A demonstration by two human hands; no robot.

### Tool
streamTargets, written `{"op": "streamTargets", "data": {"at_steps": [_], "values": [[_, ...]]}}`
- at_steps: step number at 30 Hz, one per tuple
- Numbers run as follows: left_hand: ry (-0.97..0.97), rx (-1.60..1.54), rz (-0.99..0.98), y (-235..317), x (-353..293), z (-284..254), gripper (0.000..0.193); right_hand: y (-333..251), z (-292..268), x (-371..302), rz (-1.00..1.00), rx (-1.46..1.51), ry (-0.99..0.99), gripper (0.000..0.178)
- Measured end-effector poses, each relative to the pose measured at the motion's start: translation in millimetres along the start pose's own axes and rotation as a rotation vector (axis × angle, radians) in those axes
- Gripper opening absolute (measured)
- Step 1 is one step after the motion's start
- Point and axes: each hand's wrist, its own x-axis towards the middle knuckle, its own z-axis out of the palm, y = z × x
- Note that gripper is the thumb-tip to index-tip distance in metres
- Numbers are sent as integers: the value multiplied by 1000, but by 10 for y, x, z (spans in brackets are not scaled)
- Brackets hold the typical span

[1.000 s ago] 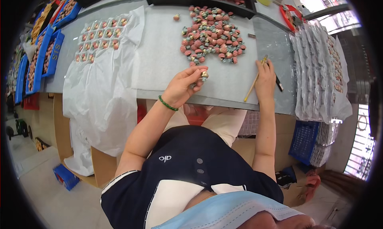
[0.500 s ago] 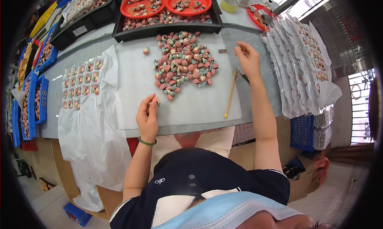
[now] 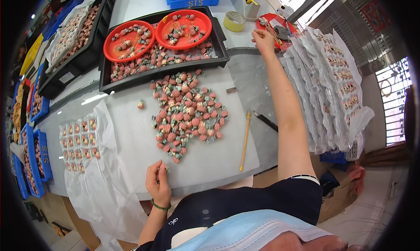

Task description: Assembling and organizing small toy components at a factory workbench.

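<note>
"Right hand [image 3: 264, 42], upper right of the frame! What did that reach ask for?"

"A tidy one, I judged! My arm lay stretched to the red dish [image 3: 268, 17] with its jumble of tools, and the plastic-wrapped stack [image 3: 337, 84] stood just beside my forearm. Best to keep the elbow off that stack and pick from above."

"And the left hand [image 3: 158, 183], lower centre?"

"Calm was the word: a light pinch, a quiet wrist, kept below the pink-and-grey pile [image 3: 188, 113] so nothing got knocked."

"Fingers, then! What did they have?"

"Left: thumb and forefinger clamped on one small piece [image 3: 166, 168], near the pile's lower tip, mostly hidden by my fingertips. Right: fingers curled, thumb close to forefinger. Nothing showed in them, but whether they touched the dish or pinched something tiny, I couldn't tell."

"The yellow stick [image 3: 245, 141]?"

"Right of centre, lying untouched near the black tool [image 3: 266, 121]!"
</note>
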Motion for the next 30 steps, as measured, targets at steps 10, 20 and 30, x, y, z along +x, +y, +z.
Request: {"op": "streamTargets", "data": {"at_steps": [10, 20, 30], "values": [[2, 78, 15, -171, 401, 361, 16, 703, 494, 1432, -193, -232, 168, 35], [8, 140, 31, -237, 537, 420, 17, 606, 633, 2156, -120, -270, 328, 88], [12, 222, 105, -246, 767, 552, 16, 407, 714, 2268, -112, -480, 278, 81]]}}
